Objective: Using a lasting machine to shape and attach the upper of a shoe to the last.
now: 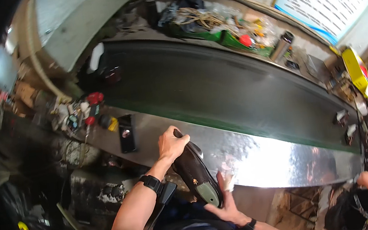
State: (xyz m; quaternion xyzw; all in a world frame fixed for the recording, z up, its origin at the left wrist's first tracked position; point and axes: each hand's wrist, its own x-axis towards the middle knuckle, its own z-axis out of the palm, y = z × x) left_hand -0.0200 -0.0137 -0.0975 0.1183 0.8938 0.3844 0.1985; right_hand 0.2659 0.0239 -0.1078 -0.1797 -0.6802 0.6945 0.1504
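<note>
A dark brown shoe (192, 171) is held in front of me at the near edge of the metal bench. Its near end shows a pale green piece (208, 192) with a small hole, like the top of a shoe last. My left hand (173, 144) grips the far end, fingers wrapped round it. At the near end is my right hand (227, 207), thumb and fingers spread beside the shoe. Something white (229, 181) shows at its fingers; I cannot make out whether it is a cloth or a finger covering.
Beyond the metal bench top (261, 151) runs a dark conveyor belt (217, 88). A black phone (127, 133) lies to the left, near cluttered tools (86, 110). On the far ledge stand a flask (282, 46) and plastic-wrapped odds and ends. Another person (360, 204) is at the lower right.
</note>
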